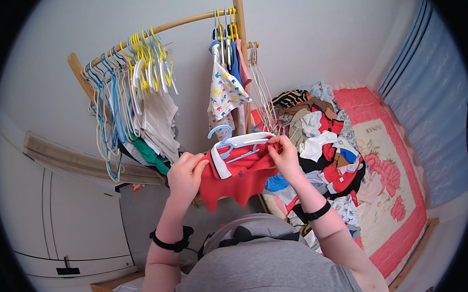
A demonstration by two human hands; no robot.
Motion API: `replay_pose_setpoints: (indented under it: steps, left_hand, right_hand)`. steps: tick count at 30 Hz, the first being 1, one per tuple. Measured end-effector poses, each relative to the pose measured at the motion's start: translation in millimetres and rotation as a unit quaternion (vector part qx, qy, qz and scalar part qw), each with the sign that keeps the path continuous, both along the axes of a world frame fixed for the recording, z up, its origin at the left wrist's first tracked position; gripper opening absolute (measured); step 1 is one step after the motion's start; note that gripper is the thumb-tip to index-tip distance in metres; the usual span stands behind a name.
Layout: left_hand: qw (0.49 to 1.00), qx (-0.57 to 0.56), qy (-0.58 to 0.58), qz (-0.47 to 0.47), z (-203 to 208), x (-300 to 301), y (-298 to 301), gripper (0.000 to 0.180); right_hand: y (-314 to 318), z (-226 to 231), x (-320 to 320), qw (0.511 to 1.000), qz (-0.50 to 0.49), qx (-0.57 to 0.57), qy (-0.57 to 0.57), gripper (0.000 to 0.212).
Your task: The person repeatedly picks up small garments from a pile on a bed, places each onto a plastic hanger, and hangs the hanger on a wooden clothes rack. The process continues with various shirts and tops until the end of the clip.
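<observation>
In front of my body hangs a small red shirt (230, 185) with a white collar (220, 162). My left hand (186, 174) is closed, thumb against fingers, on the shirt's left shoulder. With thumb and fingers pressed together, my right hand (285, 155) grips the shirt's right side by the end of the collar. A light blue hanger (220, 133) sits in the neck opening. Its hook stands up above the collar, and part of its frame shows inside the opening; the shirt cloth hides the rest.
A wooden rack (194, 17) holds several empty yellow, white and blue hangers (149, 58) at left, and a patterned child's shirt (226, 91) among clothes near its post. At right, a mixed clothes pile (322, 142) lies on a pink floral blanket (390, 191) beside a blue curtain (425, 96).
</observation>
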State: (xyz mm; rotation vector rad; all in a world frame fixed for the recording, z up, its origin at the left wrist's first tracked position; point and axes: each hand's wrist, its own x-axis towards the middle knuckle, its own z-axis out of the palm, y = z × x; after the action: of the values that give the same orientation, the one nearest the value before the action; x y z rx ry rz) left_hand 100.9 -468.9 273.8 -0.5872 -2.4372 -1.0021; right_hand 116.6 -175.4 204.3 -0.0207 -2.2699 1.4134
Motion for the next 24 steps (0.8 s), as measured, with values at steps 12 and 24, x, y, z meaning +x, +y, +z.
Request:
replay_pose_setpoints:
  steps: [12, 24]
  left_hand:
    - [0.987, 0.104, -0.074, -0.095, -13.0, -14.1, 0.4, 0.016]
    - [0.984, 0.156, 0.026, -0.08, -24.8, -45.8, -22.7, 0.015]
  right_hand:
    - [-28.1, 69.3, 19.1, 0.928, 0.128, 0.27, 0.223, 0.046]
    - [-29.2, 119.7, 18.3, 0.97, 0.174, 0.122, -0.12, 0.022]
